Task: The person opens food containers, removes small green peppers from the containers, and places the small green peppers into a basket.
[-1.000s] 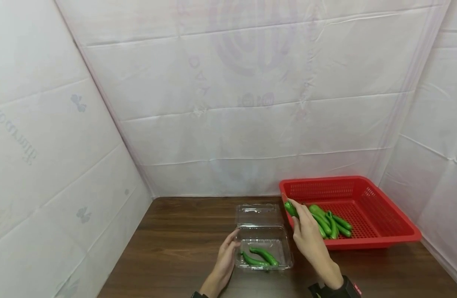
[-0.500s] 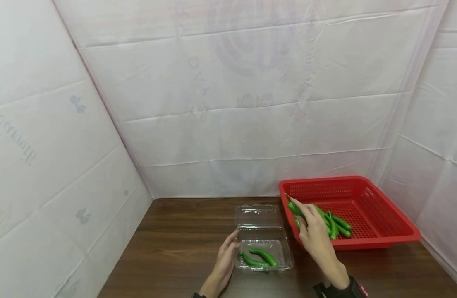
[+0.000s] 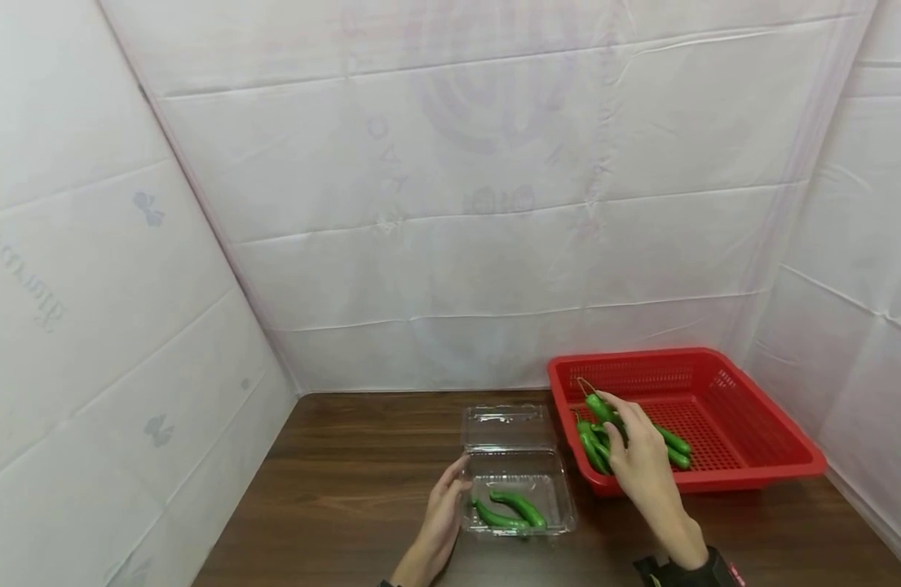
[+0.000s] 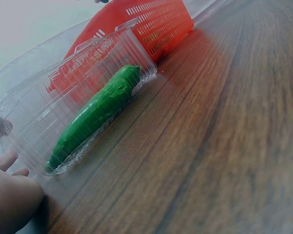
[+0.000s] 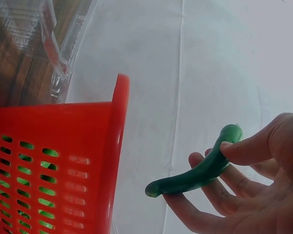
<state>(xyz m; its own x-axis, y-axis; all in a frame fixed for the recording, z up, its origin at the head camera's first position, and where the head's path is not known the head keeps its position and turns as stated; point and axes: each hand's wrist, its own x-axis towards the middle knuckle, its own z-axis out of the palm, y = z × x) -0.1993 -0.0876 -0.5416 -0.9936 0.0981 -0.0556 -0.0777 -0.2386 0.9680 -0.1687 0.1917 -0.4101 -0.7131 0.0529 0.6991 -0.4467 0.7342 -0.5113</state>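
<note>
My right hand (image 3: 647, 461) is over the near left part of the red plastic basket (image 3: 776, 416). In the right wrist view its thumb and fingers pinch a curved green chili pepper (image 5: 200, 174). Below that hand, several more green peppers (image 3: 592, 447) lie in the basket. My left hand (image 3: 439, 515) holds the left edge of a clear plastic clamshell box (image 3: 505, 465), fingertips at its wall. Two green peppers (image 3: 522, 505) lie in the box's near half. From the left wrist, one pepper (image 4: 95, 114) shows through the clear side.
The box's lid (image 3: 507, 425) lies folded back, flat, on the far side. Beneath everything is a dark wood table (image 3: 362, 473). White sheeting (image 3: 435, 269) walls off the back and both sides. The basket's raised rim (image 5: 118, 122) stands between the box and the peppers.
My right hand has moved right, farther over the basket, with peppers at its left now uncovered. My left hand and the box have stayed in place.
</note>
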